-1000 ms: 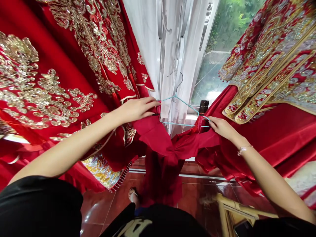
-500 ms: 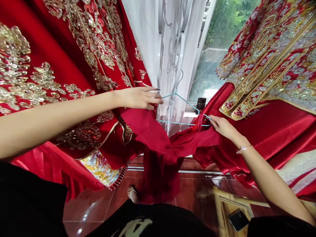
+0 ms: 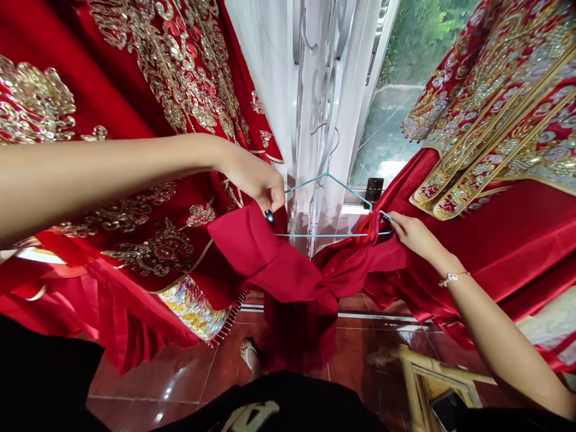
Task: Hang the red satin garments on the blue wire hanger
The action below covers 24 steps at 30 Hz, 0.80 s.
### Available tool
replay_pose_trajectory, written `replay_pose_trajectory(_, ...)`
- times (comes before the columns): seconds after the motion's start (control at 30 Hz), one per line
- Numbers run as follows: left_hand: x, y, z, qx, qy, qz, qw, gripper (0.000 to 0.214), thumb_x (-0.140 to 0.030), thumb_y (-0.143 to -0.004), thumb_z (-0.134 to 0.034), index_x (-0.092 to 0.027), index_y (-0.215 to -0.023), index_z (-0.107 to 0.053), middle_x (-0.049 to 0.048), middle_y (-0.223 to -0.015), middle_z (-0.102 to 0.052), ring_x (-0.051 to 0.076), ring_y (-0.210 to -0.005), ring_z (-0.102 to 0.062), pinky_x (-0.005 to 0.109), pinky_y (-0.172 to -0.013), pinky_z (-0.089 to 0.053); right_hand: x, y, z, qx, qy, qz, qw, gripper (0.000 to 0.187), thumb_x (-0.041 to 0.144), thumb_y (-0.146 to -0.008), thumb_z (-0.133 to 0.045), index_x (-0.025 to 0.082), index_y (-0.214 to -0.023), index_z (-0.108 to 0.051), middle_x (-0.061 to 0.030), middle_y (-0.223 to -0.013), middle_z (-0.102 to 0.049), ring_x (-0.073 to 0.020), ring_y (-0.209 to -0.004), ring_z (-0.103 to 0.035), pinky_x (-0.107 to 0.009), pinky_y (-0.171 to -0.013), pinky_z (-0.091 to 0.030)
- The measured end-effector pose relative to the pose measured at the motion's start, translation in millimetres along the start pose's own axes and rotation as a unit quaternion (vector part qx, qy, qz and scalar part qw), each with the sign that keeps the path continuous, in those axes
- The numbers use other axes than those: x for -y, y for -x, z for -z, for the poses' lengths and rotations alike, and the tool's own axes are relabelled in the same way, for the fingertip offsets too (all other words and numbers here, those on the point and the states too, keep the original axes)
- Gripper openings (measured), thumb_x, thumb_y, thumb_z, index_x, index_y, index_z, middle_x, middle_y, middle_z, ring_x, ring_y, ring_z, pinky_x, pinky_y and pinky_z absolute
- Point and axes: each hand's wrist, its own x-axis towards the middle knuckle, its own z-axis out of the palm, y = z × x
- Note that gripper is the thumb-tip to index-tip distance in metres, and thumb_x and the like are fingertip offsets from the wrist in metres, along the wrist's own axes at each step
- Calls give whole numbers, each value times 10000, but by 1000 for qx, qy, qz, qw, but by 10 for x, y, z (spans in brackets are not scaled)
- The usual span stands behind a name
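A thin teal wire hanger (image 3: pixel 330 204) hangs with its hook against a sheer white curtain (image 3: pixel 315 90). A red satin garment (image 3: pixel 292 270) droops below it, gathered around the hanger's right end. My right hand (image 3: pixel 416 235) is shut on the bunched red cloth at that end, fingers against the wire. My left hand (image 3: pixel 256 183) comes down at the garment's raised upper edge, just left of the hanger's left end. Its fingers bunch at the cloth, with the thumb hidden.
Red robes with gold embroidery (image 3: pixel 148 240) hang on the left and right. A phone (image 3: pixel 374 188) stands on the windowsill before a window (image 3: pixel 405 90). Below are a glossy red tile floor (image 3: pixel 162 384), a sandalled foot (image 3: pixel 247 354), and a bamboo stool (image 3: pixel 432 372).
My left hand has moved down from beside the hanger's left end to the cloth's upper edge, and that edge has lifted. My right hand stays on the cloth at the right end.
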Motion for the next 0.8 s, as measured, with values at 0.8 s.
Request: replay_pose_trajectory(0.8,427,46,-579,-163,-21,56,985,221,-381,-865,-678,-180,-858,-769,129,-1169,-632,238,-1066,-598,332,-932,-507,-132,-91,46,-12,23,11,1000,283,298,-943,-365,223,-983,-635,-91,-736,-695,-255,-660,-654,-336,-658,-475)
